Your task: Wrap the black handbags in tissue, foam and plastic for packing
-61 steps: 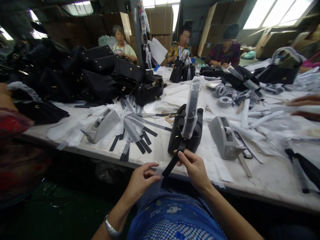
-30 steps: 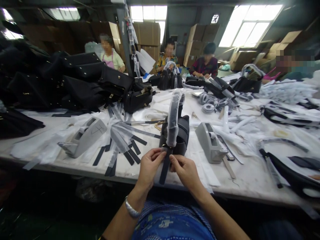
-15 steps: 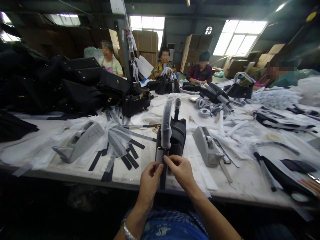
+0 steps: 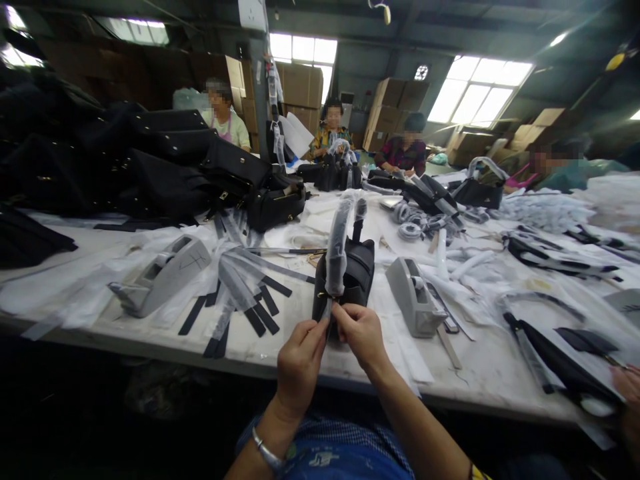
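A black handbag [image 4: 361, 263] stands at the table's front edge, side toward me. Its handle [image 4: 338, 243] arches up, wrapped in clear plastic film. Below the handle's end hangs a dark strap [image 4: 327, 328], and both hands pinch it. My left hand [image 4: 301, 353] grips the strap from the left, thumb against the fingers. My right hand [image 4: 361, 333] is closed at the strap's upper part, close under the gold-coloured fitting [image 4: 323, 294]. The fingers hide most of the strap.
Grey tape dispensers [image 4: 167, 277] [image 4: 415, 300] flank the bag. Several film-wrapped black straps [image 4: 240, 287] fan out at left. Black bags [image 4: 165, 160] are piled behind them. At far right, a co-worker's hand [image 4: 627, 387] is beside another black bag [image 4: 560, 360]. Other people sit across the table.
My hands have closed more tightly around the strap. The right fingers have moved up slightly toward the fitting, and the strap's lower end is now less visible. The view has shifted a little.
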The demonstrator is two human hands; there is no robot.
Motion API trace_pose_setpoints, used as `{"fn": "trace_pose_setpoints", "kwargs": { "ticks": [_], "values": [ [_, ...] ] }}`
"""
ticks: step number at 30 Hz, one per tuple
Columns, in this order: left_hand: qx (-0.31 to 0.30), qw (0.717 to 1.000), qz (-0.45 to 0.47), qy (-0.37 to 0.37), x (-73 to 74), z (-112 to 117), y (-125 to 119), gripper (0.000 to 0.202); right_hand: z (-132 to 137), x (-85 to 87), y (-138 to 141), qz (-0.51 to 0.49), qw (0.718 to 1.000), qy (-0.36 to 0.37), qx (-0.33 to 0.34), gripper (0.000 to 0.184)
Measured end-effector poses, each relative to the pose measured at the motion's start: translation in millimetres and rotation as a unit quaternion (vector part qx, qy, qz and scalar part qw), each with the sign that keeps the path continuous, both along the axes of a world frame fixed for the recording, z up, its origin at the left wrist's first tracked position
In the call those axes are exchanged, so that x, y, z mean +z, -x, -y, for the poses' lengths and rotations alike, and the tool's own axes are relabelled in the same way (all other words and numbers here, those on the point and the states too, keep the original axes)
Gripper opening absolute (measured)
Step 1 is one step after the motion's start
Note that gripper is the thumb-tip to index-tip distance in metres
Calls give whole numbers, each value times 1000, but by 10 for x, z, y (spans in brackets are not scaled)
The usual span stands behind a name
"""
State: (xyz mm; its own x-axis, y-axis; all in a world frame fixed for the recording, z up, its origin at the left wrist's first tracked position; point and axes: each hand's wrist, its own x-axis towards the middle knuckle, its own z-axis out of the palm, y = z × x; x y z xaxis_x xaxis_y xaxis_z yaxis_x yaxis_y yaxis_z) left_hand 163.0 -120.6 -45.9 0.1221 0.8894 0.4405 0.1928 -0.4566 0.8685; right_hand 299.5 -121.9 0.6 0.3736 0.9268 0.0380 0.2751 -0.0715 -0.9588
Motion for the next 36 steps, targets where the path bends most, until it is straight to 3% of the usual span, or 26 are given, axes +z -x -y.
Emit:
{"fn": "trace_pose_setpoints", "kwargs": {
  "ticks": [3, 9, 16, 17, 19, 20, 21, 22, 24, 27, 33, 36],
  "values": [
    [-19, 998, -43, -38, -49, -14, 47, 31, 26, 7, -12, -33, 999, 2, 22, 55],
    [-35, 991, -96, -88, -97, 1, 86, 35, 79, 56, 3, 86, 996, 5, 29, 47],
    [-98, 983, -62, -144, -101, 234, 290, 34, 62, -22, -81, 41, 997, -2, 61, 55],
    [-79, 989, -34, -124, -74, 231, 333, 31, 56, -31, -91, 36, 997, 0, 68, 55],
    [-32, 997, 63, 11, 23, 191, 374, 24, 54, -32, -99, 29, 996, 1, 80, 56],
    [-10, 988, 116, 101, 88, 164, 363, 23, 59, -25, -98, 30, 996, 0, 84, 56],
    [-17, 960, 176, 216, 154, 138, 329, 28, 65, -17, -96, 36, 996, 1, 87, 57],
    [-35, 949, 180, 256, 214, 116, 277, 37, 69, -10, -98, 46, 995, 2, 88, 58],
    [-71, 938, 175, 292, 287, 85, 143, 46, 62, -13, -114, 76, 993, 8, 86, 59],
    [-97, 913, 197, 343, 280, 82, -33, 57, 12, -50, -149, 121, 988, 11, 99, 61],
    [-52, 900, 233, 365, 188, 162, -137, 55, 78, -78, -317, 170, 979, 20, 111, 62],
    [-28, 906, 230, 354, 155, 184, -140, 54, 232, -70, -634, 169, 985, 12, 33, 56]
  ]
}}
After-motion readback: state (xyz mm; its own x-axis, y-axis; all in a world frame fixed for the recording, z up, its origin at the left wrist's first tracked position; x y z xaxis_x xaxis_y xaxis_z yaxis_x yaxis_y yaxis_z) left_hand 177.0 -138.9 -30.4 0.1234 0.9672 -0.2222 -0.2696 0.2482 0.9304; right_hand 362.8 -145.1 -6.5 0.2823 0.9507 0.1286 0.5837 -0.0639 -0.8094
